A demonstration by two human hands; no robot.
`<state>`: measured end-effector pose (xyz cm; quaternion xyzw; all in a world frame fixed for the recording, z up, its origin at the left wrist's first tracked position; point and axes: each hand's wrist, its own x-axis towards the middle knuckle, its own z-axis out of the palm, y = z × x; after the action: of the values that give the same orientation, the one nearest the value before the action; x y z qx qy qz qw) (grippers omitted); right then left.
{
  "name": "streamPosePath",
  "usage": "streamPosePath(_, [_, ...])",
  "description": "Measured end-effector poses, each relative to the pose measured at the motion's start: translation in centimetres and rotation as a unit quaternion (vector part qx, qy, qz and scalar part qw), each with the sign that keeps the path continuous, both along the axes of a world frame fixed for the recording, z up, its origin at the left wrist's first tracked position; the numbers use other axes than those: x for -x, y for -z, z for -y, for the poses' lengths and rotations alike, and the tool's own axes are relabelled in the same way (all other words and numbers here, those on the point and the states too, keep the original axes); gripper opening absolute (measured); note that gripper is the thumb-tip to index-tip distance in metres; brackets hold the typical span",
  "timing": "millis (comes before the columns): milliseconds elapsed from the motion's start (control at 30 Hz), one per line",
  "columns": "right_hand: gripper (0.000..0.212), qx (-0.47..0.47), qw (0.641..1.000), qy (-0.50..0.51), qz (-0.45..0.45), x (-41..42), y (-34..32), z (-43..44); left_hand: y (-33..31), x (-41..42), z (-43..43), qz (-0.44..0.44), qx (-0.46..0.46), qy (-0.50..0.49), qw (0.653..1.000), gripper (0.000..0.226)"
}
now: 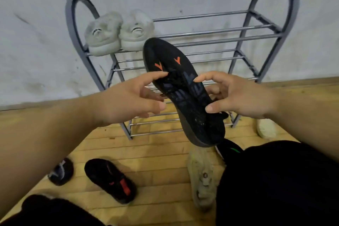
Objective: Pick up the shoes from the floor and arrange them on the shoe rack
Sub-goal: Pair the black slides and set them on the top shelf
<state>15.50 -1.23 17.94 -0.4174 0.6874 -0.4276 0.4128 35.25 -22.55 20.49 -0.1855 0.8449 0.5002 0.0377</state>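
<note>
A black knit sneaker with orange marks (pixel 183 90) hangs in the air in front of the grey metal shoe rack (pixel 216 42), toe pointing up toward the top shelf. My right hand (pixel 236 95) grips its middle from the right, thumb on the upper and fingers behind. My left hand (pixel 128 97) reaches in from the left with spread fingers, its fingertips touching the sneaker's left edge. Two pale grey sneakers (pixel 119 33) sit side by side at the left end of the top shelf.
On the wooden floor lie a matching black and red sneaker (pixel 111 180), a dark slipper (pixel 61 171), a beige sneaker (pixel 203 180), a black shoe with a green mark (pixel 231 149) and a pale shoe (pixel 266 128) by the rack's right foot. My dark-clothed knees fill the lower corners.
</note>
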Motion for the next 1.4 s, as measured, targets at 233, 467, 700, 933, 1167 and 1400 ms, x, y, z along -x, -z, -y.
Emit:
streamPosePath(233, [0.067,0.119,0.957,0.255,0.063,3.1,4.0,-12.2,1.2,14.2,-12.7,-0.050,0.076,0.070,0.993,0.077])
streamPosePath(467, [0.065,0.141,0.893,0.401,0.146,6.9,8.7,-23.4,6.8,24.4,-25.4,-0.036,0.094,0.157,0.982,0.087])
streamPosePath(700, [0.067,0.024,0.877,0.428,0.215,5.6,17.2,-31.0,14.2,26.6,-30.1,0.097,0.167,0.300,0.934,0.081])
streamPosePath(933, [0.030,-0.142,0.810,0.554,0.128,10.0,25.1,-36.2,14.4,29.8,-33.4,0.147,0.179,0.327,0.916,0.076])
streamPosePath(1167, [0.055,-0.389,0.791,0.465,-0.082,19.2,30.5,-41.8,14.1,32.4,-35.3,0.118,0.145,0.302,0.935,0.073])
streamPosePath(1400, [0.085,-0.541,0.761,0.355,-0.047,23.6,35.6,-44.7,15.2,34.1,-34.3,0.141,0.109,0.260,0.949,0.071])
